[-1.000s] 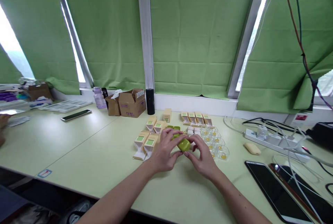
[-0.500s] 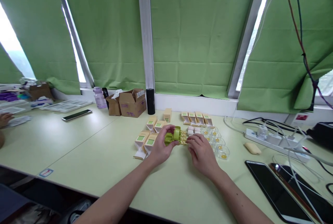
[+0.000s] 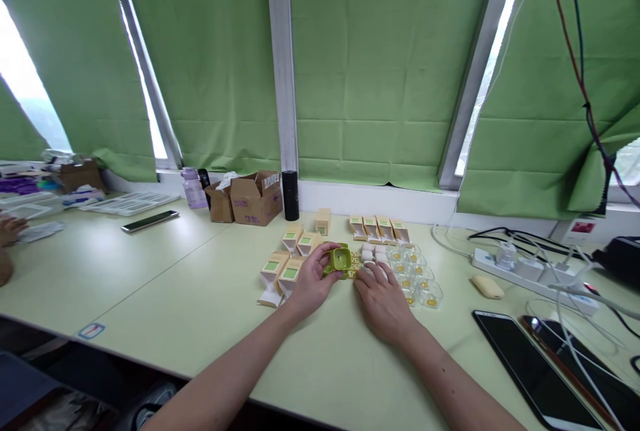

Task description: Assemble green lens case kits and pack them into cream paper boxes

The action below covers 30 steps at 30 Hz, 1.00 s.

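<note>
My left hand (image 3: 316,279) is closed on a small green square case (image 3: 341,259), which is tipped so its hollow inside faces me. My right hand (image 3: 383,297) reaches palm down over the table with its fingers apart, the tips at the white blocks (image 3: 367,252); what lies under them is hidden. Small yellow pieces (image 3: 355,264) stand in rows between the case and the right hand. Right of that hand are clear plastic cups (image 3: 423,283) with yellow centres. Open small cartons (image 3: 273,269) with green panels stand left of my left hand.
More open cartons (image 3: 385,229) stand behind. Cardboard boxes (image 3: 256,201), a black cylinder (image 3: 289,195) and a lilac bottle (image 3: 193,188) line the back. At right are a power strip (image 3: 535,271), cables and a phone (image 3: 530,364). Another person's hand (image 3: 11,229) shows at far left.
The green case has turned in my left hand, so its hollow now faces me. My right hand has shifted from beside the yellow pieces onto the white blocks.
</note>
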Motion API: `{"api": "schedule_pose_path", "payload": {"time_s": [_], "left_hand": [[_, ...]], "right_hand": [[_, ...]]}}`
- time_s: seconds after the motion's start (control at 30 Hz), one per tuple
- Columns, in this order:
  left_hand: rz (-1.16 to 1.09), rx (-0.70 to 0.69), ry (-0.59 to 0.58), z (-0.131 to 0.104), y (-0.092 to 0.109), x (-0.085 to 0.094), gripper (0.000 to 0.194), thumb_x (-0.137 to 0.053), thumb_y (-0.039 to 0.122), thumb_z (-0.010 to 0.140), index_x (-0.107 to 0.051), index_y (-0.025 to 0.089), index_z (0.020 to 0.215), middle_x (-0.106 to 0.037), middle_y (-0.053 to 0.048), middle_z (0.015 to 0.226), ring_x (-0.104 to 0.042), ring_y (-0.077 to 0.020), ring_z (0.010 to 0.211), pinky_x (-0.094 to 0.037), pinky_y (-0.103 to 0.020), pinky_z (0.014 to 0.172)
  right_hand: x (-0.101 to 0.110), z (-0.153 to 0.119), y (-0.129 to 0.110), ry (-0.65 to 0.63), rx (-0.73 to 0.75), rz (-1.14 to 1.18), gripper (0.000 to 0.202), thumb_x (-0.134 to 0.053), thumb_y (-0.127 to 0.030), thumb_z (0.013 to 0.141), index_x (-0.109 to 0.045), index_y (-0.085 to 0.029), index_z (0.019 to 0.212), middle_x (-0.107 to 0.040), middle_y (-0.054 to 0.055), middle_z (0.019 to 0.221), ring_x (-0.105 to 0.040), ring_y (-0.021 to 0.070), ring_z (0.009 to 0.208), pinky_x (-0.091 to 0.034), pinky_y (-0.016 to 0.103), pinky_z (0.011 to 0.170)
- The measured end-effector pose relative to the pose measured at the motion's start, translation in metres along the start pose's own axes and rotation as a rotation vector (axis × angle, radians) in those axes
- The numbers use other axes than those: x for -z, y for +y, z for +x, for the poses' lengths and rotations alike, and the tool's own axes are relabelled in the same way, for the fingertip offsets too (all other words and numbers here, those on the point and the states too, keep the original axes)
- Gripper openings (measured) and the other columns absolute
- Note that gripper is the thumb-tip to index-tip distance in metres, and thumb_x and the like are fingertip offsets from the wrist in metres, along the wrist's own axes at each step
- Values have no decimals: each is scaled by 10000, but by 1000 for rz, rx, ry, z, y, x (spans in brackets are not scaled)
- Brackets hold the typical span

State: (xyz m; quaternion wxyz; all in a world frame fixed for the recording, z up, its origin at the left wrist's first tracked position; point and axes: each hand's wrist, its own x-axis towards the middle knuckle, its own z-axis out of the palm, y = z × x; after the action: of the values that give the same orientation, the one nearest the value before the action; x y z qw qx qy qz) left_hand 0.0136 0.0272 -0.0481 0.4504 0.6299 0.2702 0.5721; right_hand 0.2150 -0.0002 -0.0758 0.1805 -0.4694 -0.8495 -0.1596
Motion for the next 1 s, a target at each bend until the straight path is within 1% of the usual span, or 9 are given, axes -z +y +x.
{"api": "schedule_pose_path", "payload": {"time_s": [0.2,0.33,0.43,0.5,0.6,0.7,0.8,0.87,1.0], "left_hand": [[123,-35,27,-1,4,0,483,-767,139,779,-636,217,1238,-676,-102,1296,-660,-250,1195,-557,-375,1015],[207,-67,49,-2,6,2,466,-745,137,800,-648,229,1246,-676,-91,1281,-640,-256,1224,-545,-388,1044],[224,-80,64,-2,5,3,462,-737,131,807,-645,228,1249,-678,-95,1275,-638,-262,1230,-546,-399,1044],[228,-85,73,-2,4,3,463,-741,129,803,-648,228,1246,-677,-94,1276,-635,-266,1235,-545,-405,1049],[227,-76,72,-2,3,4,469,-743,134,800,-650,232,1249,-674,-92,1281,-631,-268,1238,-550,-408,1045],[224,-57,63,-2,3,5,468,-748,154,804,-650,233,1256,-666,-93,1295,-623,-270,1252,-554,-403,1038],[230,-55,58,-2,2,5,467,-759,170,806,-655,234,1257,-660,-95,1317,-613,-276,1275,-539,-415,1065],[245,-65,56,-2,0,6,471,-772,177,807,-662,238,1262,-660,-95,1329,-612,-279,1283,-520,-433,1095],[274,-87,57,-1,-1,8,481,-786,174,809,-676,249,1271,-661,-94,1346,-611,-286,1299,-503,-453,1120]], "right_hand": [[-6,3,-1,60,42,-60,208,-589,-92,935,-731,-208,1034,-749,98,1146,-533,336,1344,-220,530,1266],[-4,5,-2,117,70,-70,250,-605,-49,877,-739,-198,1025,-757,98,1124,-563,340,1302,-220,525,1263],[-2,6,0,189,72,0,314,-612,-4,819,-734,-196,1034,-769,93,1112,-598,320,1261,-257,508,1235],[0,6,1,269,54,82,319,-600,11,826,-725,-205,1025,-780,77,1078,-636,291,1190,-306,488,1188],[2,5,4,394,-3,236,257,-583,-10,877,-703,-217,972,-786,50,985,-679,245,994,-389,449,1059],[5,3,5,456,-78,387,203,-569,-51,905,-674,-224,884,-765,32,871,-672,222,849,-420,426,958],[9,3,4,467,-210,572,159,-573,-124,919,-671,-232,857,-757,37,848,-672,237,842,-454,421,909],[12,3,3,461,-300,743,113,-591,-196,928,-692,-237,900,-764,54,893,-677,254,874,-492,408,863],[18,6,1,440,-387,1106,176,-617,-330,952,-753,-232,1006,-778,87,1009,-696,250,894,-547,378,804]]}}
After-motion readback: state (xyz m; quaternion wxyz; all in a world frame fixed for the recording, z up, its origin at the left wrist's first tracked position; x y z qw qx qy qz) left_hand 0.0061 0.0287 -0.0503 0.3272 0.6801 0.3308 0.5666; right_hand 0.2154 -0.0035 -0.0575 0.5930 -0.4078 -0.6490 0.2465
